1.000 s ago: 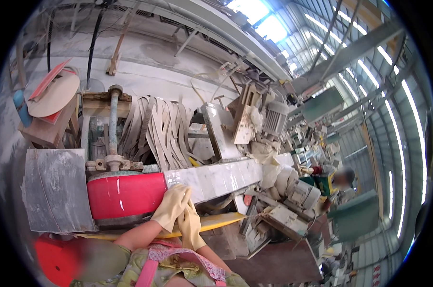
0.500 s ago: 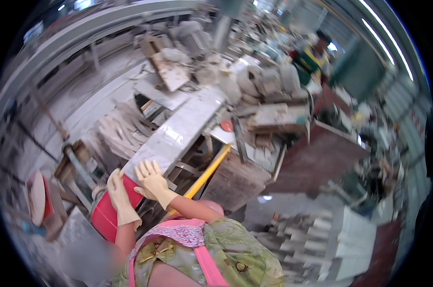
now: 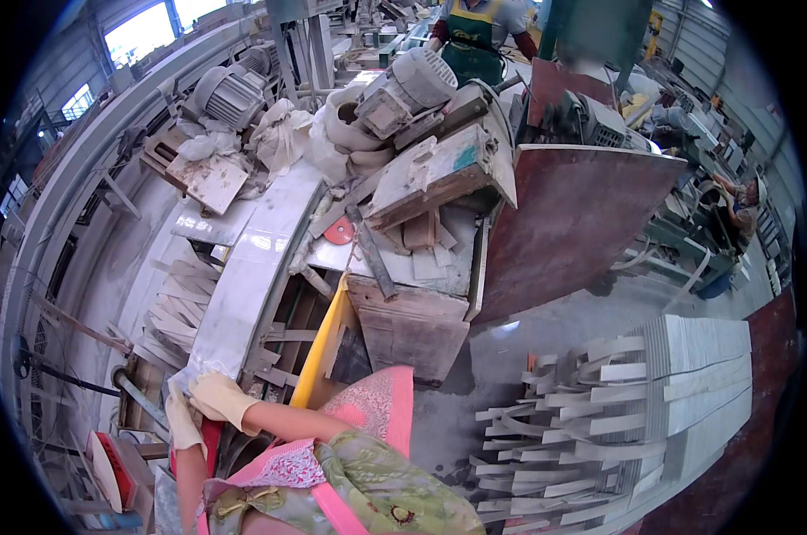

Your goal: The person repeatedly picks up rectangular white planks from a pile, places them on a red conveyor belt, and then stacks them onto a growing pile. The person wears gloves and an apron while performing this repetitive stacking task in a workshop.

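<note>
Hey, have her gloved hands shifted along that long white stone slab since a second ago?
Cannot tell. The camera swung hard between pictures. Both the left hand and the right hand rest at the near end of the white slab, beside the red part, as before.

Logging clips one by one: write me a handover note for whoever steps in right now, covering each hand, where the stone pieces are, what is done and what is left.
Left hand: gloved, on the near end of the long slab, next to the red wheel.
Right hand: gloved, resting on the same end, just beside the left.
Slab: lies lengthwise on the machine bed, far end toward the motors.
Done: a pile of cut strips lies on the floor to the right.
Left: the slab is in one piece, both hands on it.
</note>
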### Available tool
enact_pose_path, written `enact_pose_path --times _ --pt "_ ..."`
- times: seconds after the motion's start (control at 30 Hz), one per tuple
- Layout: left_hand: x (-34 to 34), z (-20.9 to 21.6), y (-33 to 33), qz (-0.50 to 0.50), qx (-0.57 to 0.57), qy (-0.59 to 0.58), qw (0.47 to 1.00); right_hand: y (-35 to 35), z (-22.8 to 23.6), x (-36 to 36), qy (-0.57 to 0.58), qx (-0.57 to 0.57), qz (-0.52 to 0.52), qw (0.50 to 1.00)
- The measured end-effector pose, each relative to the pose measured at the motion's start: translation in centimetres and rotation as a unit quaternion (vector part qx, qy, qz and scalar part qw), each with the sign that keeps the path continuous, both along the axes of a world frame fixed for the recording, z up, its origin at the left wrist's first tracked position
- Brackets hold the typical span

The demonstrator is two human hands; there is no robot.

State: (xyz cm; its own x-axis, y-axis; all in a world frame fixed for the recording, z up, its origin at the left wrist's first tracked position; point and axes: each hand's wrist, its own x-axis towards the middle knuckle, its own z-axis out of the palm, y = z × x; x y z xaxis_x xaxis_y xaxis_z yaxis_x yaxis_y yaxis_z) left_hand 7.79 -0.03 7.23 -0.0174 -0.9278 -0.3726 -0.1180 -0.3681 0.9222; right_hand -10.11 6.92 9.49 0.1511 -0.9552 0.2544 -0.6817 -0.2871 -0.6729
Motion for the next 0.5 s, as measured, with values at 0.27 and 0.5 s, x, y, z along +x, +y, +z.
enact_pose_path --times 0.27,0.5 --pt "-1.9 0.3 0.6 -0.042 -0.060 0.015 0.997 1.2 0.1 -1.9 -0.065 -0.032 0.014 0.997" --pt "-9.4 8.8 8.4 0.021 -0.021 0.044 0.999 1.1 0.0 -4.1 -0.088 -0.010 0.075 0.993"
